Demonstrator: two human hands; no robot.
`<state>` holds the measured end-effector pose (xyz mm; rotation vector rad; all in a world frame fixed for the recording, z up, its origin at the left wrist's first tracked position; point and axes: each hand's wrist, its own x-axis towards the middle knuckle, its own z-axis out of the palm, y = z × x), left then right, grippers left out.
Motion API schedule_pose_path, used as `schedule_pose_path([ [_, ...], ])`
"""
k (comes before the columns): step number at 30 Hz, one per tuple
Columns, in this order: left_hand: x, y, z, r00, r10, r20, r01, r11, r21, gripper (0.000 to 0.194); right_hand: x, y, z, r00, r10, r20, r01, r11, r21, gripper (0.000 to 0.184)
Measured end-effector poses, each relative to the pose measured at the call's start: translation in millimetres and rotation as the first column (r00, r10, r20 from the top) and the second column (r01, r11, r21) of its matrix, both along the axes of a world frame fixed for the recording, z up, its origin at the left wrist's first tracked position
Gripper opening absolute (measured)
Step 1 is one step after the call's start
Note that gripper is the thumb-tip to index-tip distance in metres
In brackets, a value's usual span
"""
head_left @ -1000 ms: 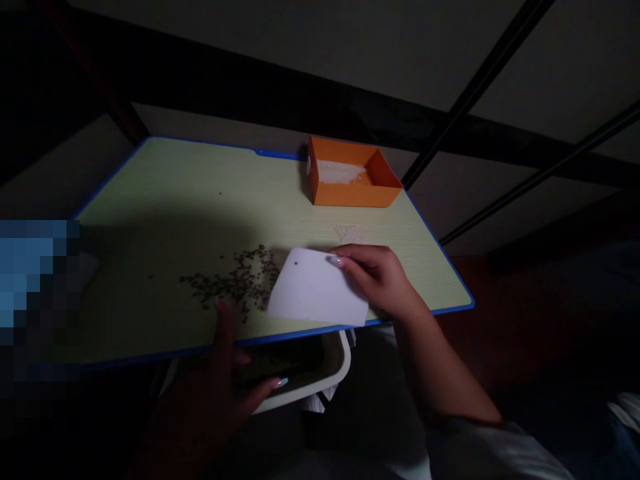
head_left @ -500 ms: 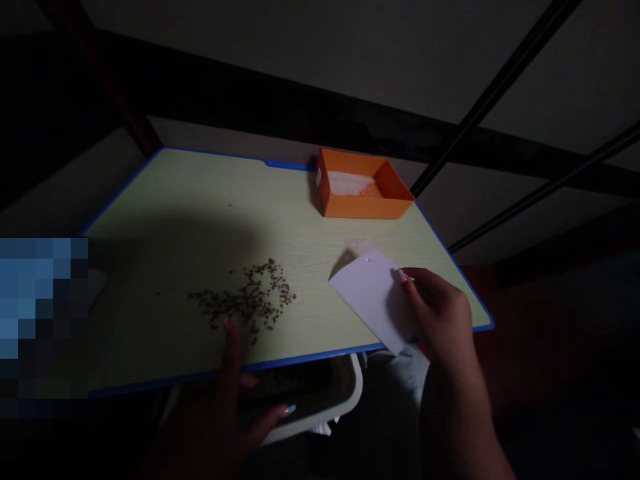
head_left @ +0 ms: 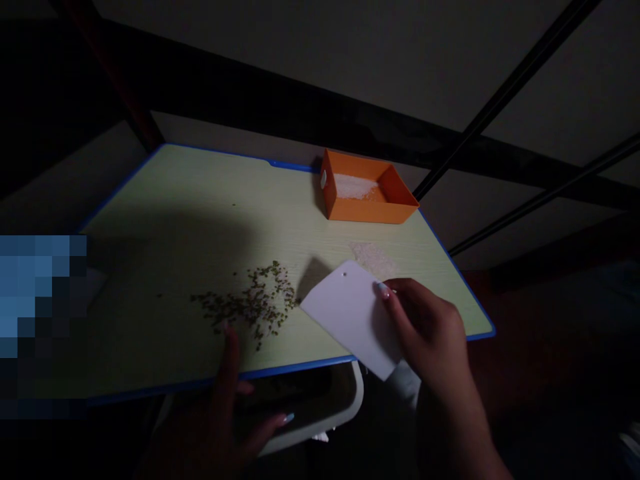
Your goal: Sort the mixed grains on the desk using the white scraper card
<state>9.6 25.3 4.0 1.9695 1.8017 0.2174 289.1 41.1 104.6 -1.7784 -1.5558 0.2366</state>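
The room is dark, and a pale counter (head_left: 200,177) with a blue rim stands against the wall. Toward its left edge lies one dark speck (head_left: 159,295). The left hand (head_left: 215,413) is at the front edge, in shadow, thumb and forefinger spread apart with nothing seen between them; whether the forefinger touches the counter I cannot tell. Just beyond its tip, dark bits (head_left: 250,303) lie scattered near the front edge. Below that edge is a bin (head_left: 356,393) with a pale rim. Right of the bits is a white card (head_left: 345,310), tilted, one corner jutting past the front edge. An orange box (head_left: 370,212) holding white grains sits by the back right corner; more grains (head_left: 374,258) lie between box and card. The right hand (head_left: 435,327) has its fingers clamped on the card's right side.
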Motion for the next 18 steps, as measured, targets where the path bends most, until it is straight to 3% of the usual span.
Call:
schedule_pose_path([
  [4,-3.0,1.2,-5.0,0.995,0.035,0.095,-0.028,0.996,-0.081,0.106,-3.2,-9.7,-8.6,1.000,-0.011,0.011,0.012,0.998,-0.062,0.023],
  [10,-2.2,3.3,-6.2,0.994,0.037,0.099,-0.028,0.996,-0.089,0.111,5.7,-1.3,-11.9,0.975,-0.219,0.024,0.219,0.976,-0.005,0.024],
  [18,-6.8,2.5,-16.7,0.991,0.061,0.123,-0.050,0.995,-0.088,0.118,-6.4,-1.0,-11.1,0.989,-0.128,-0.074,0.127,0.992,-0.017,0.023],
])
